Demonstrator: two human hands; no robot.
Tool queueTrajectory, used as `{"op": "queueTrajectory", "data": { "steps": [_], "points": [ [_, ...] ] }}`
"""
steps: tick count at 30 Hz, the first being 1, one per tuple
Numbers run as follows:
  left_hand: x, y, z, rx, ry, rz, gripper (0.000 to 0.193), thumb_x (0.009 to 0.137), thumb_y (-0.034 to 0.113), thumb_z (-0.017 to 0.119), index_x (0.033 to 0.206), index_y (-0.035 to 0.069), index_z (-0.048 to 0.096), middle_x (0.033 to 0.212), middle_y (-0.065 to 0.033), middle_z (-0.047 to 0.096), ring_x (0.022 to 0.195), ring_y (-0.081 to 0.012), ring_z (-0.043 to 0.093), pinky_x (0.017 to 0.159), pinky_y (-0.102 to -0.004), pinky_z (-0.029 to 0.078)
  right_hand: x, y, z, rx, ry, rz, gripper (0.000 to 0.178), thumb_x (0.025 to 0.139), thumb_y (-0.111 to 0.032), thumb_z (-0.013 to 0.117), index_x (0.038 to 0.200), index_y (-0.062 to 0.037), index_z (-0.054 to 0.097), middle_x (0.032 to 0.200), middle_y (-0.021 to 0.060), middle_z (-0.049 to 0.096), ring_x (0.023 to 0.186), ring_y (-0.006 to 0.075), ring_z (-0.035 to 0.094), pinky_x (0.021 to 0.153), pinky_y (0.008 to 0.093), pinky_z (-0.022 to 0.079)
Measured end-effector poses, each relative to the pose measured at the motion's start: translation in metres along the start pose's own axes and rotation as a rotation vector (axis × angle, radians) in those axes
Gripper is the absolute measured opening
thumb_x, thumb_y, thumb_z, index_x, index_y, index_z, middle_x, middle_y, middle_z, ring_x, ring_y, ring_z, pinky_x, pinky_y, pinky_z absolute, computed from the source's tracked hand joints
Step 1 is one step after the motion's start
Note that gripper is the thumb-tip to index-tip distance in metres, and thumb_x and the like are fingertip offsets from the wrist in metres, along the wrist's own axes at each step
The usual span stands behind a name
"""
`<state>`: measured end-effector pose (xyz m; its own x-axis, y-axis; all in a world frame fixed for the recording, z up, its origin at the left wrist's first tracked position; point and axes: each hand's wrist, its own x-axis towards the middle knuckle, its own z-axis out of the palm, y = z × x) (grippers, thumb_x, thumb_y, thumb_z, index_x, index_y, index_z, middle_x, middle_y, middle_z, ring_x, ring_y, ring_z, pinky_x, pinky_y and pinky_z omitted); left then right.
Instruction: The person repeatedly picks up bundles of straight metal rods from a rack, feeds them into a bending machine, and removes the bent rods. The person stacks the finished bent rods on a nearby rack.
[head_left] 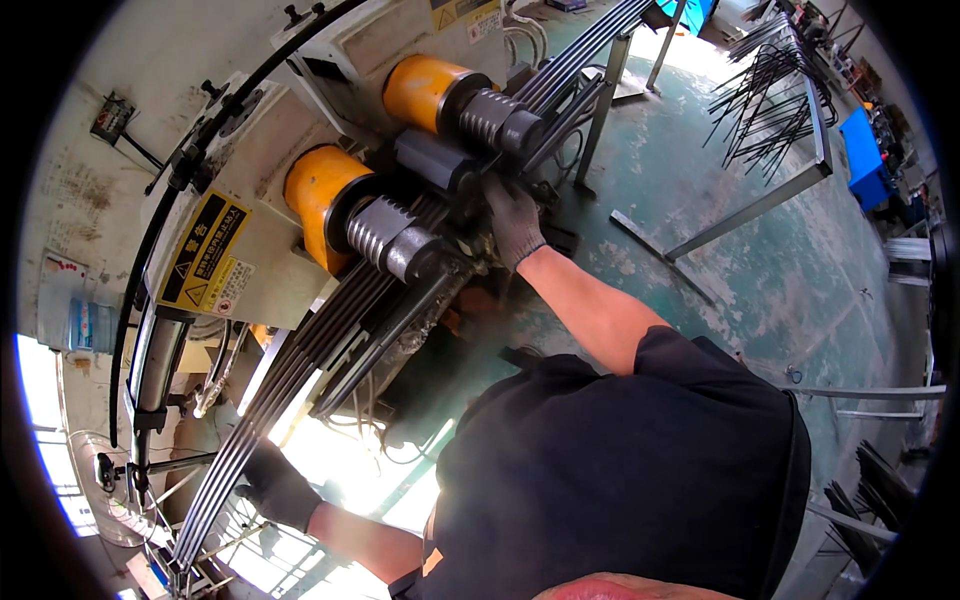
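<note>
A bundle of several dark metal rods [290, 378] runs slantwise along the machine, from the lower left up past its rollers. My left hand [284, 488], in a dark glove, is closed at the lower stretch of the rods; its fingers are partly hidden behind them. My right hand [514, 222], in a grey knitted glove, reaches in beside a dark grey block [434, 160] between two ribbed steel rollers. Its fingers are bent together, with the tips hidden at the machine. The near ribbed roller [394, 238] lies over the rods, and the far ribbed roller [502, 122] stands beyond the block.
Orange cylinders [322, 205] carry the rollers on the pale machine body [270, 265]. A yellow-and-black warning label [207, 250] marks its side. To the right, a metal rack [745, 215] bears many thin dark bars [765, 100]. A blue bin [865, 160] stands beyond it.
</note>
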<state>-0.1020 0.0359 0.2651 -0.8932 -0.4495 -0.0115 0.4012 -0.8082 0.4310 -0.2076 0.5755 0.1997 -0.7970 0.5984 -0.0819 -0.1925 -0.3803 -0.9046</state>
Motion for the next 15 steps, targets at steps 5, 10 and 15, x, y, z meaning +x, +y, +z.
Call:
{"op": "queueTrajectory", "data": {
  "steps": [5,10,15],
  "points": [
    [0.001,0.024,0.107,0.524,-0.229,0.282,0.047,0.112,0.024,0.052,0.144,-0.01,0.051,0.145,-0.028,0.059,0.138,-0.0316,0.057,0.123,-0.0498,0.039,0.023,-0.004,0.015,0.112,0.095,0.091,0.038,0.102,-0.033,0.067,0.122,-0.0008,0.071,0.109,0.0067,0.073,0.094,0.0157,0.066,0.087,0.0342,0.052],
    [0.033,0.028,0.194,0.721,-0.18,0.401,0.057,0.112,0.032,0.053,0.148,-0.011,0.048,0.145,-0.0275,0.06,0.133,-0.0385,0.061,0.12,-0.0473,0.044,0.034,-0.014,0.016,0.053,0.034,0.1,0.041,0.097,-0.03,0.071,0.124,0.0002,0.07,0.113,0.0109,0.072,0.102,0.0209,0.067,0.091,0.0353,0.051],
    [0.029,-0.03,0.27,0.894,-0.343,0.405,0.048,0.11,0.023,0.053,0.146,-0.009,0.05,0.136,-0.024,0.067,0.118,-0.0326,0.069,0.104,-0.0433,0.056,0.043,-0.034,0.028,-0.151,-0.038,0.088,0.032,0.101,-0.017,0.063,0.13,-0.0038,0.068,0.113,0.0124,0.075,0.096,0.0212,0.074,0.086,0.0358,0.059]
  ]
}}
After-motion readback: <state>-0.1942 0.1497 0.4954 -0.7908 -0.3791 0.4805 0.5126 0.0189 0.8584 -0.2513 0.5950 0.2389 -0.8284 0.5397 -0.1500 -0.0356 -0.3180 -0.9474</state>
